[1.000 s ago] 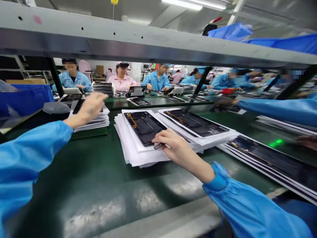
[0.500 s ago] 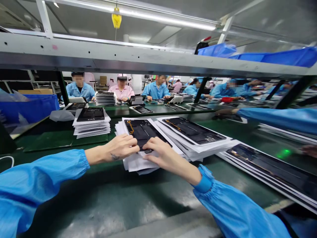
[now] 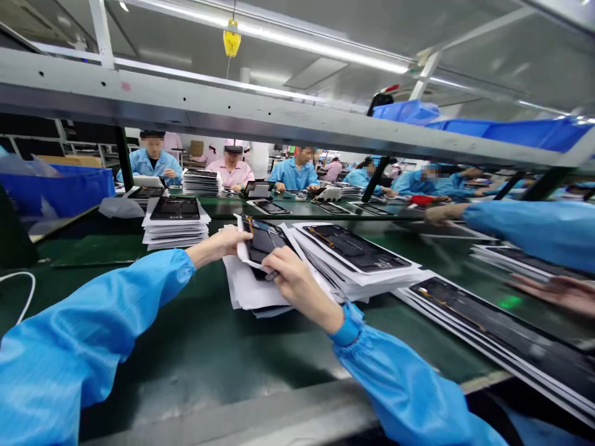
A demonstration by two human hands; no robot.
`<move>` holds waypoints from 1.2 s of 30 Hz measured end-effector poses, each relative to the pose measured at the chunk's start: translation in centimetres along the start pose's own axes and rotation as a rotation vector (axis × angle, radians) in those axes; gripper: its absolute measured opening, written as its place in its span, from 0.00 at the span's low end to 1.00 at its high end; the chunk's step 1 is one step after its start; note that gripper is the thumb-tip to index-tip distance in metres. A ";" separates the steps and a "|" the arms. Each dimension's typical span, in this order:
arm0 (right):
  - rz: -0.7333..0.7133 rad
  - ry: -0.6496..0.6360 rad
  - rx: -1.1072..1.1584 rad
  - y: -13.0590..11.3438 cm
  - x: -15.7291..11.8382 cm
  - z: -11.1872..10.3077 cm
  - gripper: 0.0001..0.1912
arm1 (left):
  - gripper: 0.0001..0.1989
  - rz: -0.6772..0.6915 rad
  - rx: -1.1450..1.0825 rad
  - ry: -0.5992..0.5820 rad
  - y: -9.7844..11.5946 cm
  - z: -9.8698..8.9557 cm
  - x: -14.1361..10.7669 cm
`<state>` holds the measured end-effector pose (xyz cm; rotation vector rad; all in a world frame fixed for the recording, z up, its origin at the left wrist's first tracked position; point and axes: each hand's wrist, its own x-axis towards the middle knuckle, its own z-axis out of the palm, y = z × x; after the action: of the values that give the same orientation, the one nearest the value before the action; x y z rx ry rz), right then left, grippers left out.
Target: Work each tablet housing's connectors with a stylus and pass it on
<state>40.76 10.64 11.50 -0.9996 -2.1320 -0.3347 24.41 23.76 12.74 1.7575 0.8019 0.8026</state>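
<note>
A black tablet housing [image 3: 263,240] with an orange strip lies tilted above a stack of white sheets [image 3: 253,291], its left side lifted with a white sheet under it. My left hand [image 3: 222,244] pinches the housing and sheet at their left edge. At the near edge, my right hand [image 3: 295,279] has its fingers bent around a small dark piece [image 3: 272,275], whose kind I cannot make out. Whether this hand also grips the housing is hidden. Just right lies another black housing [image 3: 356,246] on layered white sheets.
Another housing stack [image 3: 175,223] stands at left, near a blue bin [image 3: 60,191]. Long stacked panels [image 3: 493,328] lie at right. A co-worker's sleeve [image 3: 530,229] and hand [image 3: 558,294] reach in there. A metal shelf beam [image 3: 242,118] crosses overhead.
My left hand has lifted the left side of the housing and its sheet, tilting it. My right hand stays by the near edge. The co-worker's hand at right has come further into view.
</note>
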 end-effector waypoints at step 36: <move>0.082 -0.148 0.414 -19.7 -8.6 8.7 0.14 | 0.06 0.254 0.833 0.121 -7.4 -1.9 -32.5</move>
<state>25.11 -2.69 0.77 -0.8835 -2.1622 0.2217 3.58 0.26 1.34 2.6058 1.1055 0.8001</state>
